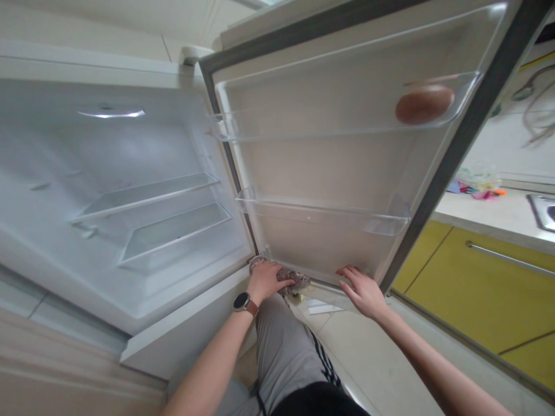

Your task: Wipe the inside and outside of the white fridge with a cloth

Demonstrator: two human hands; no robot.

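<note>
My left hand (265, 281), with a watch on its wrist, is closed on a patterned brown-and-white cloth (297, 278) at the lower hinge-side corner of the fridge door (329, 167). The cloth lies against the door's bottom edge. Close to that edge, farther right, my right hand (362, 290) has its fingers apart and holds nothing; whether its fingertips touch the door I cannot tell. The door stands wide open, with a clear upper door shelf (312, 127) and a clear lower door shelf (321, 211). A reddish-brown rounded object (425, 104) sits in the upper one.
To the left is the lit fridge interior (165, 144) with an upper glass shelf (147, 195) and a lower glass shelf (177, 231). At right, a counter (468, 208) with colourful items (481, 188) and a sink (544, 211) tops yellow cabinets (481, 277).
</note>
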